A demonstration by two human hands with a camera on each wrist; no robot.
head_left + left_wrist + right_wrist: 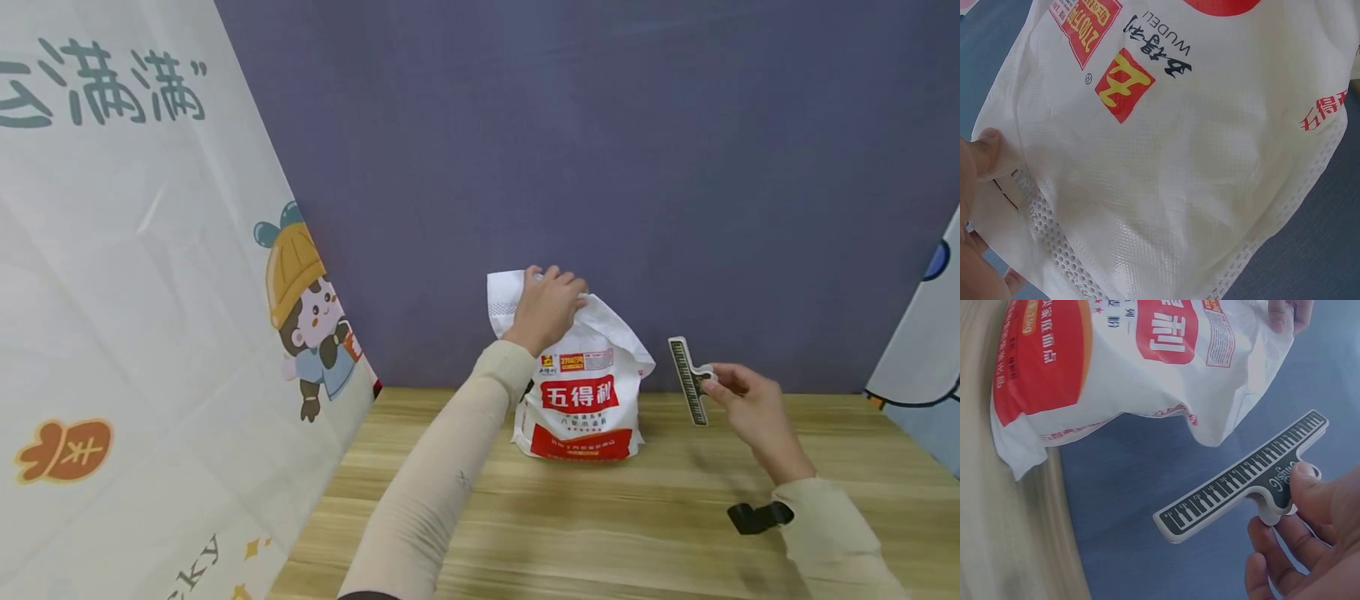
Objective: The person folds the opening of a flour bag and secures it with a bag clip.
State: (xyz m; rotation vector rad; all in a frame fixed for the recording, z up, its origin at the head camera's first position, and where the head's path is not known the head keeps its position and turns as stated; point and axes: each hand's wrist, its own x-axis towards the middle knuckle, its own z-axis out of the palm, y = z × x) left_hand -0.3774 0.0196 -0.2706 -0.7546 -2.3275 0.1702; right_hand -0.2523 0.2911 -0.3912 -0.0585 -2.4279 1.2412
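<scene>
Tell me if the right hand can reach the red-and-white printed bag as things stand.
Probably yes: between the right hand and the bag only the dark, piano-patterned clip which that hand holds shows, though it may hinder gripping.

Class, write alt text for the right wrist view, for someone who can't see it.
A right hand pinches a long clip printed with piano keys; beyond it, a left hand grips the top of a white bag with red print.

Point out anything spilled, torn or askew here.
Only the flour bag looks askew: its top, gripped by the left hand, slopes down to a drooping right corner. No spill or tear shows.
</scene>
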